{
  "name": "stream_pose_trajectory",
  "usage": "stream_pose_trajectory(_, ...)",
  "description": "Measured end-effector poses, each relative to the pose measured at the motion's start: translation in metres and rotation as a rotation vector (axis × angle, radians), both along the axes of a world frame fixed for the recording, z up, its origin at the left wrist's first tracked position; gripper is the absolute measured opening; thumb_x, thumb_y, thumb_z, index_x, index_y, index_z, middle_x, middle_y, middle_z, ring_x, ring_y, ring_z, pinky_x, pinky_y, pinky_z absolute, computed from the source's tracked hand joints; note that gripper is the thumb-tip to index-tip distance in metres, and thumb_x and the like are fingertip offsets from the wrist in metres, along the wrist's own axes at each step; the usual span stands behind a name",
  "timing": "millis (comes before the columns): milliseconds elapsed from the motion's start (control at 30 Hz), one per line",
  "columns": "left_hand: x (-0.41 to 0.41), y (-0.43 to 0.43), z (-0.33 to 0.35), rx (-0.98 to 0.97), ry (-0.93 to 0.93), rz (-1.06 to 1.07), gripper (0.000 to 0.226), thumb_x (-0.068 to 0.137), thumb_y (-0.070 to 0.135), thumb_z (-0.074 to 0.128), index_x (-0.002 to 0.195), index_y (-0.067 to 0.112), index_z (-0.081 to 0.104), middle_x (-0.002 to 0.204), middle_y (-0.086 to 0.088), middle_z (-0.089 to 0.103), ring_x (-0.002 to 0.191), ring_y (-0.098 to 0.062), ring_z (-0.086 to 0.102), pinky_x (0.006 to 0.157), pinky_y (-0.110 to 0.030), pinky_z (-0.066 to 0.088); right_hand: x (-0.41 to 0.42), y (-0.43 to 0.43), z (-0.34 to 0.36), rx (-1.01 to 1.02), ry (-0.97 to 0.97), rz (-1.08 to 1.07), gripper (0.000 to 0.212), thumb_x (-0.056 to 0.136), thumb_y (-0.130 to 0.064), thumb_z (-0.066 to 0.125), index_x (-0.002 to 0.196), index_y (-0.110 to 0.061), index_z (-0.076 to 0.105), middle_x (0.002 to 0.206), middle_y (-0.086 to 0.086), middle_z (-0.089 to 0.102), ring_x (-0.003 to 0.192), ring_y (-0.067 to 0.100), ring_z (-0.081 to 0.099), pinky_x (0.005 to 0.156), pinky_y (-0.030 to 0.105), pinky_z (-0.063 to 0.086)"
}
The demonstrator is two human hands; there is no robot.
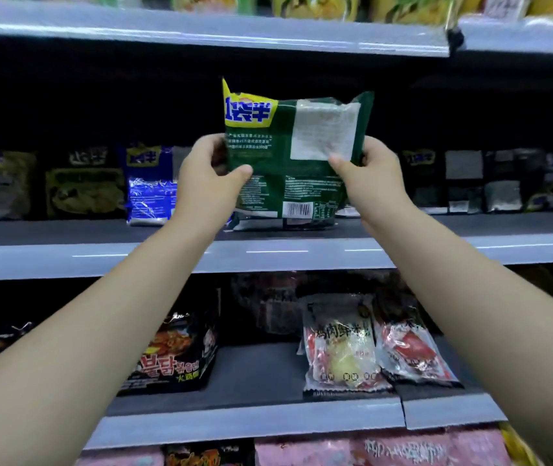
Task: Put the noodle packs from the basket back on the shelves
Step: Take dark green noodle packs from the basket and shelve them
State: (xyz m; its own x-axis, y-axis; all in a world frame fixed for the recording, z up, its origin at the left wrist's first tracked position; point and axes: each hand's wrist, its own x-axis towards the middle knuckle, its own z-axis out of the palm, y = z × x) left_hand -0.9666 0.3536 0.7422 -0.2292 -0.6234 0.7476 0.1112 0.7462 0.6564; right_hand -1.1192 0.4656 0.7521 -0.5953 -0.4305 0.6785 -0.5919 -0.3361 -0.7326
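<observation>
Now, the step: we hold one green noodle pack [288, 156] up to the middle shelf [268, 255], so we judge this is the placing of a pack, with the set-down not yet done.
Where the pack is: at 12 o'clock from the middle of the view, upright in the shelf's dark opening, its lower edge low over the deck; we cannot tell whether it touches.
Left hand [206, 178]: pinches the pack's 8 o'clock edge, thumb on the near face, fingers curled behind.
Right hand [371, 178]: pinches the 4 o'clock edge, thumb tip on the white patch, fingers hidden behind.
Next move, as we judge it: push the pack back into the gap between the blue noodle pack [149, 186] at 9 o'clock and the dark packs [463, 179] at 3 o'clock, stand it on its lower edge, then let go with both hands.
How the pack looks: dark green film, back face toward us; yellow banner with blue characters at 11 o'clock, white printed patch at 1 o'clock, fine print below, barcode at 5 o'clock; top seam crumpled.
Basket: out of view.
</observation>
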Motion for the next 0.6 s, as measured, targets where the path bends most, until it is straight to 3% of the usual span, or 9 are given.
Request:
stream_pose_trajectory(100,-0.014,-0.019,-0.008,0.024,-0.067,-0.019,0.044,0.091,0.012,0.063,0.133,0.016,0.048,0.114,0.009,0.058,0.103,-0.009,0.058,0.084,-0.020,0.047,-0.015,-0.017,-0.008,0.040,-0.004,-0.018,0.020,0.096,-0.017,0.058,0.116,-0.017,0.060,0.104,-0.008,0.061,0.095,0.011,0.058,0.087,0.030,0.049)
stream_pose_trajectory(200,-0.019,-0.032,-0.015,0.034,-0.099,-0.017,0.044,0.092,0.019,0.064,0.133,0.019,0.049,0.118,0.010,0.057,0.107,-0.012,0.057,0.087,-0.026,0.046,-0.023,-0.027,-0.014,0.077,-0.016,-0.009,0.013,0.097,-0.020,0.057,0.109,-0.017,0.060,0.106,-0.002,0.064,0.101,0.020,0.060,0.094,0.043,0.050)
stream_pose_trajectory(267,-0.019,-0.039,-0.019,0.037,-0.145,-0.015,0.042,0.091,0.024,0.064,0.130,0.021,0.050,0.119,0.010,0.058,0.106,-0.012,0.058,0.088,-0.029,0.047,-0.029,-0.031,-0.019,0.124,-0.041,-0.006,0.019,0.096,-0.022,0.058,0.113,-0.014,0.060,0.114,0.003,0.064,0.106,0.025,0.059,0.097,0.049,0.049)
stream_pose_trajectory(400,-0.016,-0.048,-0.026,0.075,-0.200,-0.056,0.035,0.091,0.028,0.065,0.122,0.027,0.050,0.111,0.015,0.061,0.092,0.003,0.058,0.070,-0.013,0.043,-0.044,-0.033,-0.030,0.192,-0.086,0.041,0.027,0.092,-0.029,0.062,0.117,-0.017,0.061,0.121,0.003,0.063,0.116,0.027,0.057,0.099,0.051,0.047)
stream_pose_trajectory(533,-0.017,-0.052,-0.025,0.138,-0.207,-0.121,0.026,0.091,0.027,0.064,0.113,0.028,0.049,0.102,0.014,0.062,0.084,-0.003,0.061,0.063,-0.022,0.044,-0.049,-0.031,-0.026,0.256,-0.101,0.070,0.012,0.092,-0.028,0.062,0.100,-0.018,0.062,0.113,0.015,0.064,0.110,0.036,0.060,0.094,0.056,0.050)
stream_pose_trajectory(600,-0.019,-0.054,-0.023,0.181,-0.208,-0.152,0.025,0.091,0.026,0.064,0.113,0.026,0.050,0.100,0.010,0.063,0.085,-0.006,0.062,0.062,-0.023,0.044,-0.049,-0.031,-0.024,0.267,-0.131,0.107,0.011,0.093,-0.027,0.061,0.099,-0.018,0.063,0.111,0.011,0.066,0.108,0.032,0.062,0.095,0.054,0.050)
